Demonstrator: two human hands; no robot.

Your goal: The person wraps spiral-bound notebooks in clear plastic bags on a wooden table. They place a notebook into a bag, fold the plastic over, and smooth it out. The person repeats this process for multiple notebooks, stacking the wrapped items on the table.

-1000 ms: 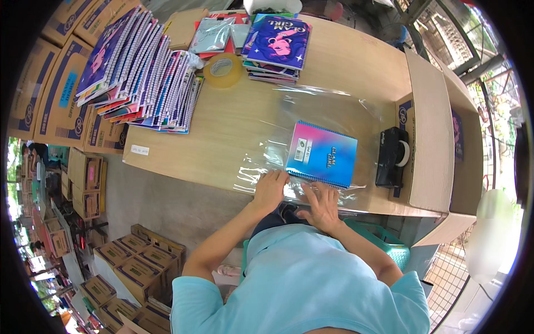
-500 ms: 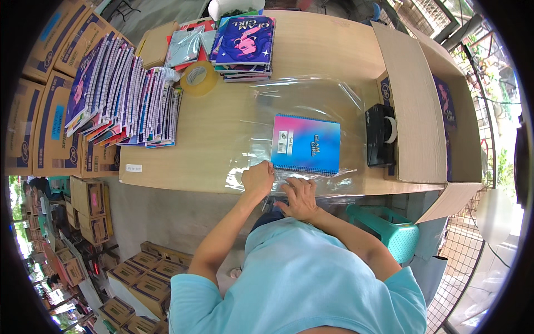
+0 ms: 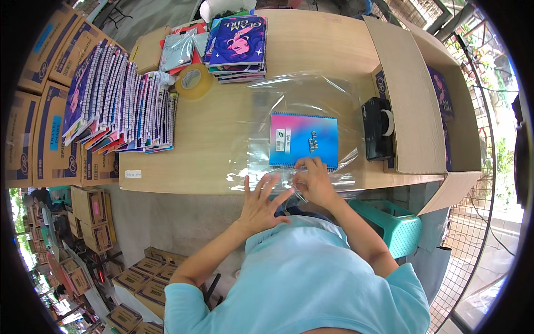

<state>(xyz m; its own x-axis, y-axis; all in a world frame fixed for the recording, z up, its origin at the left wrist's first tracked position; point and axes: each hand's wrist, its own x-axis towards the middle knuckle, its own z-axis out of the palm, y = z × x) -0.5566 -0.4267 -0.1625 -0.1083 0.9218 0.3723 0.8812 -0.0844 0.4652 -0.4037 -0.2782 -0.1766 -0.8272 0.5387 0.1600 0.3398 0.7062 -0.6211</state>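
As the left hand (image 3: pixel 257 206) spread, the right (image 3: pixel 316 182) reached the notebook (image 3: pixel 303 136).

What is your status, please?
Left hand spread open. Right hand at near edge of notebook. Notebook flat, clear film around it; tape dispenser to its right.

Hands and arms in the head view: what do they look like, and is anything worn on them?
Both the left hand and the right hand are bare, with no gloves, watch or bracelet visible. The forearms are uncovered too, with no cables or markings to be seen. Short, plain light-blue sleeves match the shirt.
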